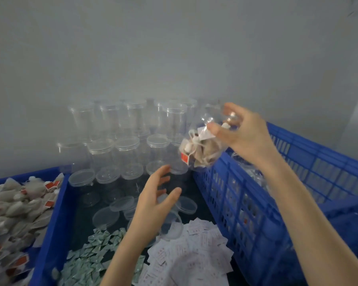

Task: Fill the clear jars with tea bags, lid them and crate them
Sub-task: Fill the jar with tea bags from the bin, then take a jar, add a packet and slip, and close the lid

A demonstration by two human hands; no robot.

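My right hand (244, 135) grips the lidded end of a clear jar filled with tea bags (201, 150) and holds it tilted in the air above the near wall of the big blue crate (246, 203). Lower down, my left hand (155, 203) hovers with relaxed, spread fingers over loose clear lids (122, 203) on the dark table and holds nothing. Several empty clear jars (128, 124) are stacked against the wall behind. A blue bin (50, 223) at the left is heaped with tea bags (15, 209).
Small green sachets (95, 254) and white paper packets (194, 248) lie in piles on the table near me. Inside the big blue crate, clear jars (244, 164) show dimly. A grey wall closes the back.
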